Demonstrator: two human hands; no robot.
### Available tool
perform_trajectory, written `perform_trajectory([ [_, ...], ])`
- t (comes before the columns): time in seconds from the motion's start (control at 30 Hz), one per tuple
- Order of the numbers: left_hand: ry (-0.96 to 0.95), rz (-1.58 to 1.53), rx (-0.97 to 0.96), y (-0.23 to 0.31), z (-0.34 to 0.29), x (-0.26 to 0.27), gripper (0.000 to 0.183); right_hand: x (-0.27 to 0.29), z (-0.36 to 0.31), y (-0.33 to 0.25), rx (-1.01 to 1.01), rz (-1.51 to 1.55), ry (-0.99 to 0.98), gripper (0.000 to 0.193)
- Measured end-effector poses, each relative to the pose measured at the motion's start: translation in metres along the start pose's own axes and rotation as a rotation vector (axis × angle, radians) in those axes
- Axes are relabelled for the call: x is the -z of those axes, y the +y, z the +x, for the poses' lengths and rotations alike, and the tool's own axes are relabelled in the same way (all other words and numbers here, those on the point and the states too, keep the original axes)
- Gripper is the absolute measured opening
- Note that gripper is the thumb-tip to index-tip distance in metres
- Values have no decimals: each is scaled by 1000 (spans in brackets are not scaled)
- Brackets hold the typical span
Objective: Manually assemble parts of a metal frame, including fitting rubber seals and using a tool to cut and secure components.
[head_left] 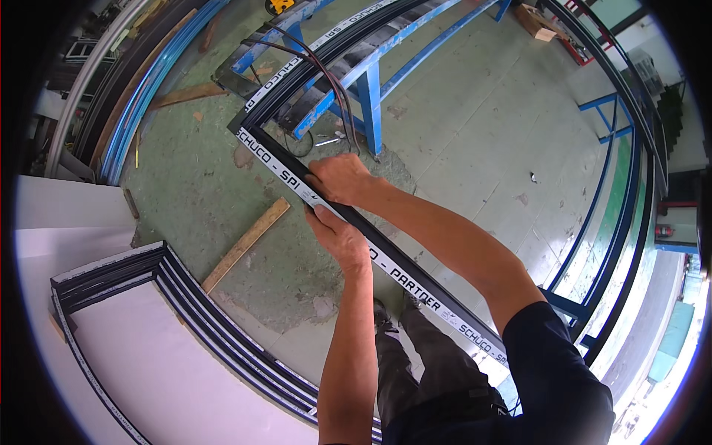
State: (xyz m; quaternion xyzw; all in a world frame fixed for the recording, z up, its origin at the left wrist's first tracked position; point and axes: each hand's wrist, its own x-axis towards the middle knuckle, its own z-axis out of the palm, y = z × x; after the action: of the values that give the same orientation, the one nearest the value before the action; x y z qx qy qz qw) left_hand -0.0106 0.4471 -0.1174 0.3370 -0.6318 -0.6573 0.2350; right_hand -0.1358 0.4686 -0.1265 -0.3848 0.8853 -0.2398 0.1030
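Observation:
A large black window frame (404, 259), its outer face covered with printed white film, runs diagonally in front of me. Its far-left corner and far side lie over a blue metal trestle. My left hand (337, 233) grips the near bar from its outer side, with the fingers partly hidden by the profile. Just beyond it, my right hand (343, 179) is curled closed against the inner edge of the same bar. Whatever its fingers pinch there, if anything, is hidden.
The blue trestle (369, 100) has dark cables (334, 78) hanging over it. More frames (215, 304) stand stacked at the lower left, near a wooden strip (248, 245) on the floor. Long blue profiles (152, 96) lie at the upper left; dark frames (630, 222) stand at the right.

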Motion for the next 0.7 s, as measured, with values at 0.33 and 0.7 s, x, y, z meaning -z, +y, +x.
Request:
perform_trajectory([
  [0.33, 28, 57, 11, 4, 5, 1, 58, -6, 12, 1, 0, 59, 75, 31],
  [0.7, 22, 87, 23, -2, 1, 5, 58, -1, 19, 2, -25, -5, -34, 34],
])
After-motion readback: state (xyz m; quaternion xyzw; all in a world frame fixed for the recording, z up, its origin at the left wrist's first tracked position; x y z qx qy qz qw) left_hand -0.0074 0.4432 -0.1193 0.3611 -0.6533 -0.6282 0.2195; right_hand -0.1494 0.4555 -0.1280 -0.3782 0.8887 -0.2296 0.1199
